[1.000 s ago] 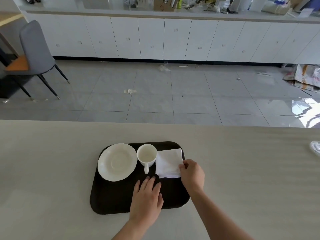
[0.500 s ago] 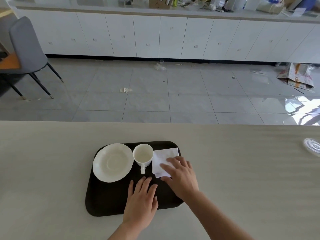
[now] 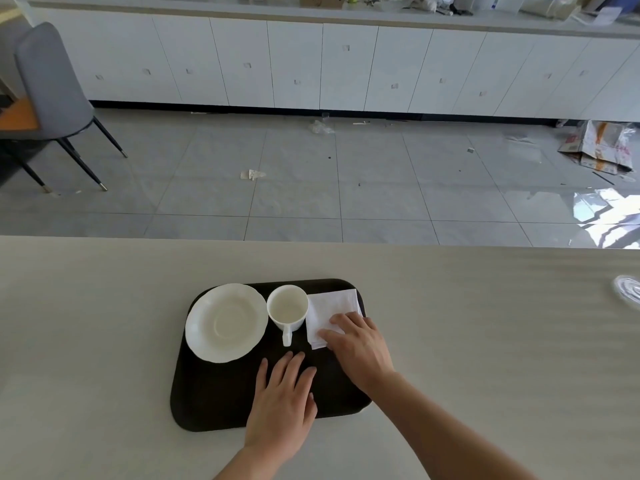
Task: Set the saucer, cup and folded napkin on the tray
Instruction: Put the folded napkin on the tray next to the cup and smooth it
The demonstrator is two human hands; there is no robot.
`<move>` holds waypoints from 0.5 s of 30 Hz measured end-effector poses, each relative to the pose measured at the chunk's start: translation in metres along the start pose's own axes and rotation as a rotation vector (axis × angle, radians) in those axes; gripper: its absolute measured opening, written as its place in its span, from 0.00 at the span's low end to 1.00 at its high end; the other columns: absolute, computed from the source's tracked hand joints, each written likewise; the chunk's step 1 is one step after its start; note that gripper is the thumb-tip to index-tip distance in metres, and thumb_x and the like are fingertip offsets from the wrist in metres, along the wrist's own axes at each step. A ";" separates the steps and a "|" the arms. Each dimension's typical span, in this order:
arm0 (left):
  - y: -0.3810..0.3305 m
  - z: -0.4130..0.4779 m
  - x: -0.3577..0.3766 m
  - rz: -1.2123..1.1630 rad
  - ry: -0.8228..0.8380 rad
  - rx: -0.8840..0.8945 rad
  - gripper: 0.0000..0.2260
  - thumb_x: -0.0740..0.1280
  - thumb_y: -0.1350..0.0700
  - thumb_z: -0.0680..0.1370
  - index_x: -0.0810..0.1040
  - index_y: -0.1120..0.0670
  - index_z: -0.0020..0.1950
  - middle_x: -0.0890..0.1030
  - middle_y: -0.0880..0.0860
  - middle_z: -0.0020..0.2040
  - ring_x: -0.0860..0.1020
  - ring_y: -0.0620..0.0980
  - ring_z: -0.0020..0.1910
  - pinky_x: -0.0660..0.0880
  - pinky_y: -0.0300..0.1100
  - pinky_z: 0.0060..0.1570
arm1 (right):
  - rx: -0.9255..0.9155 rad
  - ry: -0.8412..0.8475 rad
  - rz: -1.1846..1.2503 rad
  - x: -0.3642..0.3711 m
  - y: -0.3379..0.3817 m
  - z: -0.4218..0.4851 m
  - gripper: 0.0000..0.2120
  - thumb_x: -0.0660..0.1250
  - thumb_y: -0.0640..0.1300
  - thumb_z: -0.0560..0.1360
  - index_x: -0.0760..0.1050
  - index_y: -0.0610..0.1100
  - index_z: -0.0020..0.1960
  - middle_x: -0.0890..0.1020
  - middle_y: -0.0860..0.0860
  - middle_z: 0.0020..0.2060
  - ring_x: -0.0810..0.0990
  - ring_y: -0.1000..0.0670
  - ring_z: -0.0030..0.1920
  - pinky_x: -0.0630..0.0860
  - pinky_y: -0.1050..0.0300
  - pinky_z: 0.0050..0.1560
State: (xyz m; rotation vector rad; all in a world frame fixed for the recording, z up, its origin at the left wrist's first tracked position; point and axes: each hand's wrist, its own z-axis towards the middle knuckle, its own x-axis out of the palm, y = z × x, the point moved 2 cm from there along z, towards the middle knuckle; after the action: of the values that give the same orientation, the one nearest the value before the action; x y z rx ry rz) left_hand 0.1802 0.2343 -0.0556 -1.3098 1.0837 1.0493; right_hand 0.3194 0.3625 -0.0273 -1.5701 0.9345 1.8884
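Note:
A dark tray (image 3: pixel 214 400) lies on the pale table. On its far left sits a white saucer (image 3: pixel 225 322). Beside it stands an empty white cup (image 3: pixel 287 307), handle pointing toward me. A folded white napkin (image 3: pixel 330 304) lies at the tray's far right corner. My right hand (image 3: pixel 360 348) rests flat on the napkin's near part, fingers spread. My left hand (image 3: pixel 282 407) lies flat, palm down, on the tray's near edge, holding nothing.
The table (image 3: pixel 485 341) stretches wide on both sides; its far edge runs just beyond the tray. A clear glass object (image 3: pixel 628 292) sits at the far right. Beyond are a tiled floor with litter, white cabinets (image 3: pixel 311 64) and a grey chair (image 3: pixel 52 81).
My right hand went from pinching the napkin's near right corner to lying flat on it with fingers spread. My left hand stayed on the tray.

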 end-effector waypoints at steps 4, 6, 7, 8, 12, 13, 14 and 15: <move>0.000 -0.001 -0.002 0.005 0.012 -0.007 0.18 0.62 0.48 0.73 0.74 0.48 0.63 0.75 0.52 0.66 0.71 0.53 0.69 0.66 0.63 0.68 | -0.020 0.012 0.035 -0.002 0.000 0.002 0.14 0.73 0.48 0.70 0.82 0.53 0.56 0.82 0.50 0.54 0.80 0.44 0.56 0.79 0.50 0.52; 0.000 -0.001 -0.002 0.004 0.010 -0.008 0.18 0.62 0.48 0.73 0.75 0.48 0.63 0.76 0.52 0.66 0.71 0.53 0.69 0.66 0.63 0.68 | -0.005 -0.011 0.084 -0.003 -0.002 0.001 0.20 0.72 0.53 0.71 0.79 0.52 0.62 0.80 0.51 0.60 0.77 0.45 0.62 0.77 0.48 0.59; 0.000 -0.001 -0.003 0.005 0.009 -0.007 0.18 0.61 0.48 0.74 0.75 0.48 0.63 0.76 0.52 0.66 0.71 0.53 0.69 0.66 0.63 0.68 | 0.042 -0.027 0.111 -0.003 -0.005 0.002 0.23 0.70 0.56 0.72 0.76 0.51 0.65 0.79 0.50 0.64 0.74 0.46 0.66 0.75 0.47 0.64; -0.001 -0.001 -0.003 0.007 0.010 -0.006 0.18 0.61 0.48 0.74 0.75 0.48 0.63 0.76 0.52 0.66 0.71 0.53 0.69 0.67 0.62 0.68 | 0.108 -0.036 0.132 -0.003 -0.008 0.004 0.26 0.67 0.58 0.74 0.73 0.49 0.69 0.75 0.50 0.69 0.71 0.46 0.71 0.71 0.46 0.70; -0.001 0.000 -0.004 0.001 0.024 -0.014 0.18 0.64 0.49 0.73 0.75 0.48 0.62 0.76 0.52 0.66 0.71 0.53 0.69 0.67 0.62 0.68 | 0.262 0.048 0.142 0.007 -0.021 0.015 0.31 0.57 0.56 0.82 0.55 0.41 0.79 0.55 0.46 0.80 0.50 0.47 0.80 0.43 0.52 0.78; -0.001 0.000 -0.004 0.000 0.029 -0.014 0.18 0.63 0.49 0.73 0.75 0.47 0.62 0.76 0.52 0.66 0.71 0.53 0.69 0.67 0.62 0.68 | 0.255 0.079 0.138 0.010 -0.023 0.016 0.32 0.56 0.55 0.83 0.52 0.40 0.80 0.53 0.45 0.81 0.47 0.47 0.81 0.40 0.53 0.78; -0.001 -0.001 -0.003 -0.002 0.033 -0.013 0.18 0.63 0.48 0.73 0.74 0.47 0.62 0.76 0.52 0.66 0.71 0.53 0.69 0.67 0.62 0.67 | 0.241 0.105 0.132 0.014 -0.024 0.018 0.32 0.56 0.54 0.83 0.50 0.40 0.80 0.51 0.45 0.81 0.45 0.47 0.81 0.39 0.53 0.78; -0.001 0.000 -0.003 -0.005 0.034 -0.013 0.18 0.63 0.48 0.73 0.74 0.47 0.62 0.76 0.52 0.66 0.71 0.53 0.69 0.67 0.62 0.67 | 0.225 0.125 0.125 0.017 -0.024 0.019 0.33 0.56 0.54 0.83 0.49 0.39 0.80 0.50 0.44 0.81 0.44 0.47 0.81 0.38 0.53 0.78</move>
State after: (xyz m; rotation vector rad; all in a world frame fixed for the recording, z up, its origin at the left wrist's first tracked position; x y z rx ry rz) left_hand 0.1802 0.2340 -0.0525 -1.3442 1.1005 1.0352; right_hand 0.3224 0.3915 -0.0463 -1.5379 1.2795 1.7114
